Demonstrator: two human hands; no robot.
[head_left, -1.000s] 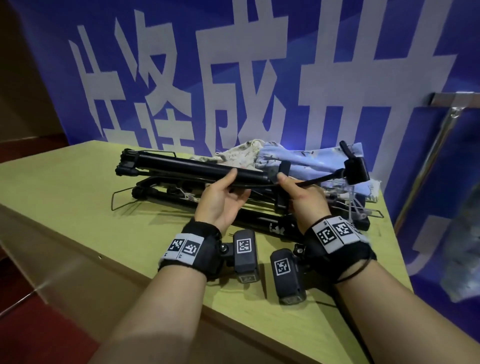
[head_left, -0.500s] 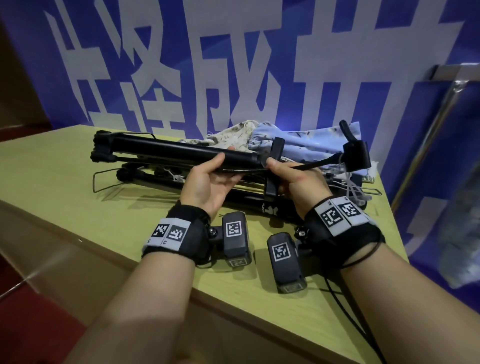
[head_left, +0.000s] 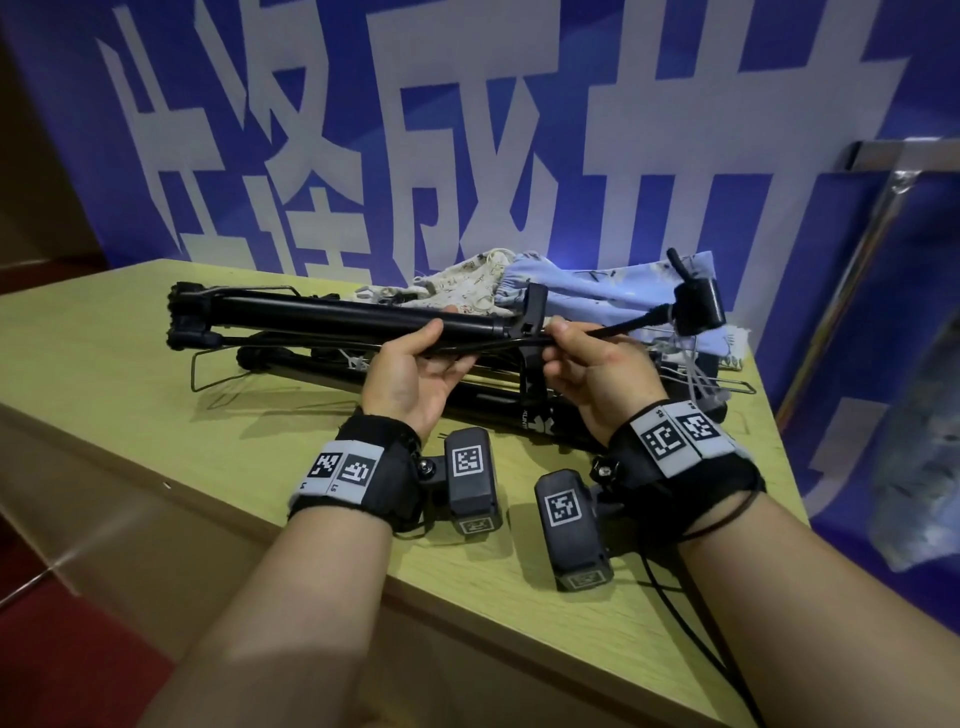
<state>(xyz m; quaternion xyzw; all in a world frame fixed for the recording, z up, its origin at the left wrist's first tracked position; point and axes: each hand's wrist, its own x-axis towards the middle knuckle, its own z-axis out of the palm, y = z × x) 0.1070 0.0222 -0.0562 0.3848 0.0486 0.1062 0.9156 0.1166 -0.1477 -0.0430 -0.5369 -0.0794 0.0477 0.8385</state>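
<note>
Slippage is my worry: my left hand (head_left: 415, 374) cups the black tripod (head_left: 337, 318) from below, fingers curled round its tube, just above the table (head_left: 130, 405), while my right hand (head_left: 592, 374) pinches the thin handle (head_left: 623, 327). If that pinch gives, the far end could swing onto the second tripod (head_left: 493, 408) beneath, though how firmly my hidden fingertips hold I can't quite tell

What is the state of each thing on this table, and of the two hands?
Upper stand: folded, held up off the table.
Lower stand: folded, lying flat on the table.
Cloths: crumpled, lying behind the stands.
Left hand: grips the upper stand's tube from below.
Right hand: pinches its thin rod.
</note>
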